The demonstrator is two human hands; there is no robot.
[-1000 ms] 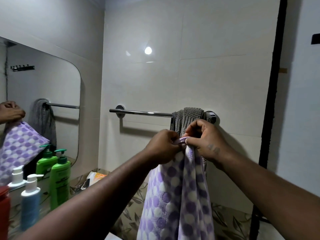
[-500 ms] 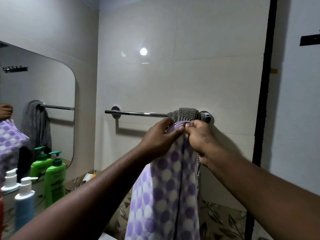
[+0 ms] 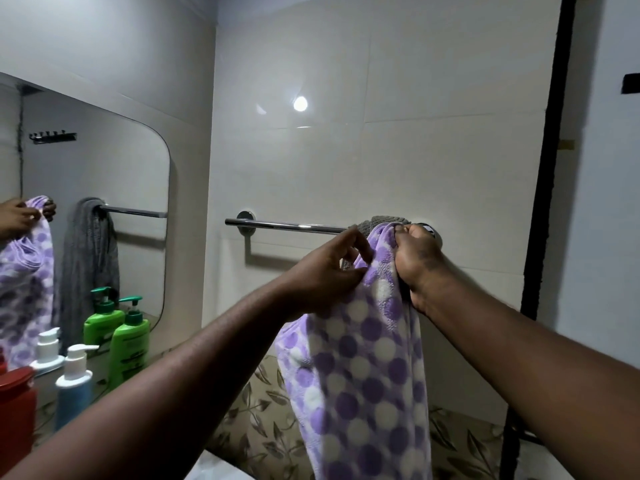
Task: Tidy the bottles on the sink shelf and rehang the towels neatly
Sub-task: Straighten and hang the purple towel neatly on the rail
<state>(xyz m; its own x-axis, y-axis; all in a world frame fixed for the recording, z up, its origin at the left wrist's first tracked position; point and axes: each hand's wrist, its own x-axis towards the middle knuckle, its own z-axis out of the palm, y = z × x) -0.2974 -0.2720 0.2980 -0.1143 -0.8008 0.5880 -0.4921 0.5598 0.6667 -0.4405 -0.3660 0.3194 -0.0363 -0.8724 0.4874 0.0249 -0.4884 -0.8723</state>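
A purple towel with white dots (image 3: 363,368) hangs from both my hands in front of the chrome towel rail (image 3: 287,226). My left hand (image 3: 329,271) pinches its top left edge. My right hand (image 3: 415,258) grips its top right edge, level with the rail's right end. A grey towel (image 3: 384,221) is bunched on the rail there, mostly hidden behind the purple one. On the sink shelf at the left stand a green pump bottle (image 3: 130,344), a blue pump bottle with a white top (image 3: 72,382) and a red container (image 3: 15,414).
A mirror (image 3: 86,188) on the left wall reflects the towels, the bottles and my hands. The wall ahead is pale tile with leaf-patterned tiles (image 3: 263,431) lower down. A dark vertical strip (image 3: 550,168) runs down the wall at the right.
Both hands have lifted the purple towel's top edge from below the rail up to rail height, over the grey towel. The hands have spread slightly apart.
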